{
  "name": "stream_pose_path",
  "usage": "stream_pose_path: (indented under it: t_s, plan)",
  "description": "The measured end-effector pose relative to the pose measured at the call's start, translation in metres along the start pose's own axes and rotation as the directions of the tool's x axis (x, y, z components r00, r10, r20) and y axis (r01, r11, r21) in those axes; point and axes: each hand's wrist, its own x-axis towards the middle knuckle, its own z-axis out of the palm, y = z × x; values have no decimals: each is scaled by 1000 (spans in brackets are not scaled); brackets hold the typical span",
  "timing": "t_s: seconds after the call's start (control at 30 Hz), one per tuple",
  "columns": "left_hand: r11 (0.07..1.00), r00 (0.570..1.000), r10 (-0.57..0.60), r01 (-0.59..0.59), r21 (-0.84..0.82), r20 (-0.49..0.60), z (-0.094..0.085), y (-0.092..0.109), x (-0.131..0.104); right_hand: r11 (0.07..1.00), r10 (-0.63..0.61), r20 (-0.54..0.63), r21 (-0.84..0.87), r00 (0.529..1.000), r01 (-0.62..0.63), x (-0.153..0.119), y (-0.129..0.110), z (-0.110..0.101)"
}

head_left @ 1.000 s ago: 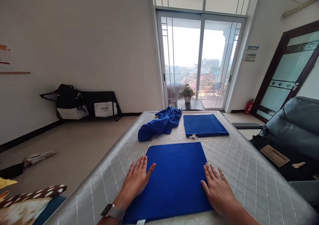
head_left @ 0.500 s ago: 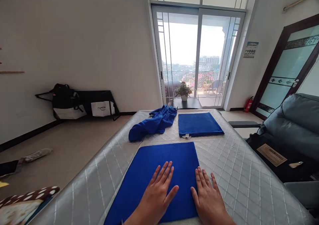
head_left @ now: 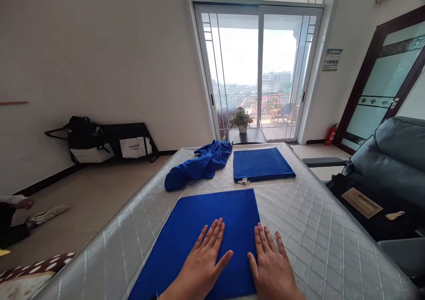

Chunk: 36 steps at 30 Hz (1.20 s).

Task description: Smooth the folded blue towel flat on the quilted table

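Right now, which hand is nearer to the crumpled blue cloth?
Left. The left hand is on the front blue cloth, short of the crumpled blue cloth; the right hand is farther right, at the front blue cloth's right edge.

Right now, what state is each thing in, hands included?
Left hand, open, palm down on the near cloth
Right hand, open, palm down along the near cloth's right edge
Near cloth, flat, smooth
Far cloth, folded flat in layers, tags showing
Left cloth, crumpled
Plant, potted, upright
Extinguisher, upright
Glass door, seems shut
Brown door, seems shut
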Motion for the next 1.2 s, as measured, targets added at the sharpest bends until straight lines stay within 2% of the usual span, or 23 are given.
stream_pose_path:
  t_s: [0.17,0.23,0.3,0.4,0.53,0.67,0.8,0.87,0.97,1.1,1.17,1.2]
  plan:
    - [978,983,-180,182,104,-22,13,-71,-58,1000,-6,5,-1,1000,6,0,-1,-2]
    - [966,976,-212,218,137,-57,17,-90,-75,1000,-3,10,-18,1000,3,0,-3,-5]
    - [971,981,-180,189,146,-74,19,-101,-85,999,7,21,-41,1000,-7,0,-6,-9]
    - [979,988,-140,149,141,-70,17,-102,-88,997,26,42,-77,999,-23,-2,-10,-16]
    - [975,983,-183,185,124,-24,10,-105,-88,992,23,46,-125,999,-17,-8,-7,-16]
    - [980,986,-163,158,124,30,10,-125,-94,982,-67,-65,-180,996,54,-9,6,2]
    - [961,972,-231,220,166,51,14,-147,-102,965,-163,-180,-236,970,118,-9,19,27]
    - [951,958,-277,261,164,77,16,-156,-104,964,-166,-193,-240,967,117,-9,21,34]
    - [939,935,-331,314,139,124,16,-165,-104,972,-134,-161,-214,978,98,-10,18,33]
    - [875,874,-479,468,123,85,6,-157,-88,986,-76,-59,-154,995,66,-10,9,19]
    - [842,841,-538,532,90,58,-5,-143,-76,992,-50,-11,-115,999,49,-11,5,12]
    - [841,839,-541,538,63,50,-12,-133,-70,995,-41,7,-94,999,42,-11,3,9]
